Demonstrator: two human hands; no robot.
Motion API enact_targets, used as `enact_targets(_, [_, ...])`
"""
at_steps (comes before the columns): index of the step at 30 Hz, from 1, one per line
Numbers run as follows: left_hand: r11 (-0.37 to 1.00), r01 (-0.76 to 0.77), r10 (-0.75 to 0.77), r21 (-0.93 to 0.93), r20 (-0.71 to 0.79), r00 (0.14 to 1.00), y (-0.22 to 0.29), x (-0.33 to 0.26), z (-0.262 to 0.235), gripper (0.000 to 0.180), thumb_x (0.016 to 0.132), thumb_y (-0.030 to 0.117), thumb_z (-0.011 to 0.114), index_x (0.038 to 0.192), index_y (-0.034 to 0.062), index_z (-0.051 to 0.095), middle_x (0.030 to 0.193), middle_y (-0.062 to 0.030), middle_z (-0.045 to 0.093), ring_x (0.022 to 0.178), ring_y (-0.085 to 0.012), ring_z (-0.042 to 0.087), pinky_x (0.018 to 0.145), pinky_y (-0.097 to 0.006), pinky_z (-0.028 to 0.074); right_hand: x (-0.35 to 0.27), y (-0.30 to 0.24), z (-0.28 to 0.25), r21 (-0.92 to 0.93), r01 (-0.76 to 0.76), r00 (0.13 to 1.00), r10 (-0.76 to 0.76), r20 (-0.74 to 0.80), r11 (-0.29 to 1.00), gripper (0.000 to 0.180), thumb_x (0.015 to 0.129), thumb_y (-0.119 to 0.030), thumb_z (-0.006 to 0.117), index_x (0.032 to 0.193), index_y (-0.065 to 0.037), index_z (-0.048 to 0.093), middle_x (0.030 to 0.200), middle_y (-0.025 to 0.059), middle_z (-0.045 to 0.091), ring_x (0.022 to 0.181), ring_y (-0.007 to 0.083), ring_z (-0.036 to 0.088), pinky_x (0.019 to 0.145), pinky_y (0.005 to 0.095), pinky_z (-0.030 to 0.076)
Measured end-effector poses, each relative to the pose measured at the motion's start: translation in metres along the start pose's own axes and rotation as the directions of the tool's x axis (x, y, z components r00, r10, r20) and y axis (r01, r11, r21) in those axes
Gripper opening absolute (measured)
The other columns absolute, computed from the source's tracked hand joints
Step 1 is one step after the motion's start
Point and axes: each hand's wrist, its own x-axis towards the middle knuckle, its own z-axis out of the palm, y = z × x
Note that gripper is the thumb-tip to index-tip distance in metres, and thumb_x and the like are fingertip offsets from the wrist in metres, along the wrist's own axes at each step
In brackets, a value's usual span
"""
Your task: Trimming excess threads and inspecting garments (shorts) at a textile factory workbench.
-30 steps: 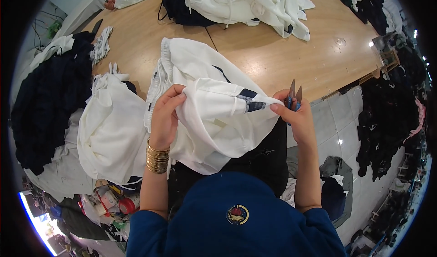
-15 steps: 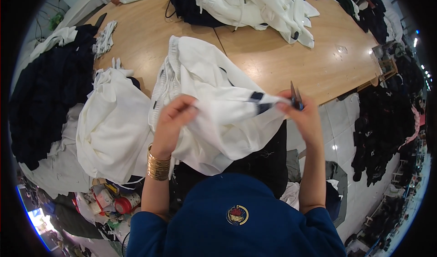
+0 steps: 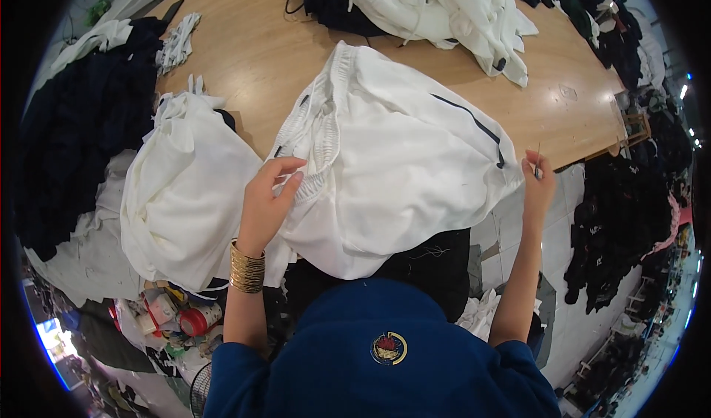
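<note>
Left hand (image 3: 268,199): wrist bent back, fingers curled, pinching the elastic waistband of the white garment (image 3: 400,159). Right hand (image 3: 538,185): forearm near vertical, fingers closed on the garment's far corner and a small thread snip (image 3: 536,162), tip up. Garment is stretched between both hands, upper half lying on the wooden table (image 3: 252,62), lower half hanging off its near edge.

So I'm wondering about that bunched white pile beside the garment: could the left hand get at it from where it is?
Probably yes. The left hand grips the white garment's elastic waistband, right beside the white pile, with nothing between them; it would have to let go first.
</note>
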Motion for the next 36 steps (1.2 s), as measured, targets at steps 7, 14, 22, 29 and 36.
enact_targets(7, [0.997, -0.004, 0.006, -0.076, 0.032, 0.999, 0.004, 0.033, 0.019, 0.024, 0.084, 0.011, 0.057, 0.106, 0.0025, 0.058, 0.101, -0.0094, 0.061, 0.095, -0.0201, 0.059, 0.083, -0.030, 0.046, -0.031, 0.012, -0.020, -0.008, -0.135, 0.990, 0.135, -0.029, 0.991, 0.022, 0.080, -0.011, 0.062, 0.101, -0.003, 0.061, 0.084, 0.0032, 0.062, 0.082, 0.0118, 0.053, 0.071, 0.0247, 0.040])
enact_targets(14, [0.935, -0.190, 0.200, 0.301, -0.002, 0.980, -0.015, 0.066, 0.052, 0.047, 0.082, 0.017, 0.061, 0.124, 0.0029, 0.045, 0.121, -0.0121, 0.049, 0.110, -0.0241, 0.049, 0.089, -0.034, 0.042, -0.062, 0.020, 0.003, -0.046, -0.222, 0.973, 0.218, -0.078, 0.974, 0.034, 0.076, -0.028, 0.069, 0.098, -0.003, 0.060, 0.081, 0.0047, 0.063, 0.073, 0.0133, 0.053, 0.062, 0.0267, 0.039])
enact_targets(22, [0.733, -0.026, 0.007, 0.680, 0.032, 0.999, -0.034, 0.097, 0.062, 0.052, 0.082, 0.023, 0.060, 0.124, -0.0001, 0.043, 0.118, -0.0159, 0.051, 0.100, -0.0282, 0.054, 0.084, -0.037, 0.043, -0.052, 0.032, -0.003, 0.229, -0.267, 0.963, 0.267, 0.033, 0.936, 0.022, 0.082, -0.022, 0.062, 0.082, -0.001, 0.058, 0.060, 0.0005, 0.052, 0.051, 0.0108, 0.042, 0.048, 0.0240, 0.034])
enact_targets(29, [0.484, 0.319, -0.062, -0.815, 0.331, 0.941, 0.013, 0.124, -0.012, 0.033, 0.094, 0.020, 0.045, 0.122, 0.0030, 0.048, 0.115, -0.0081, 0.056, 0.104, -0.0178, 0.054, 0.091, -0.032, 0.043, 0.020, -0.002, -0.081, 0.784, -0.318, 0.919, 0.375, 0.118, 0.532, 0.020, 0.086, -0.027, 0.057, 0.075, -0.010, 0.053, 0.050, -0.0033, 0.041, 0.037, 0.0061, 0.033, 0.037, 0.0220, 0.021])
enact_targets(36, [0.703, -0.361, 0.429, -0.613, -0.039, 0.902, 0.151, 0.152, -0.091, 0.041, 0.093, 0.016, 0.046, 0.131, 0.0052, 0.036, 0.127, -0.0072, 0.047, 0.114, -0.0186, 0.047, 0.099, -0.032, 0.036, 0.123, -0.086, -0.130, 0.848, 0.170, 0.979, 0.015, -0.205, 0.502, 0.019, 0.089, -0.023, 0.055, 0.079, -0.007, 0.055, 0.058, -0.0010, 0.044, 0.048, 0.0075, 0.036, 0.044, 0.0220, 0.024])
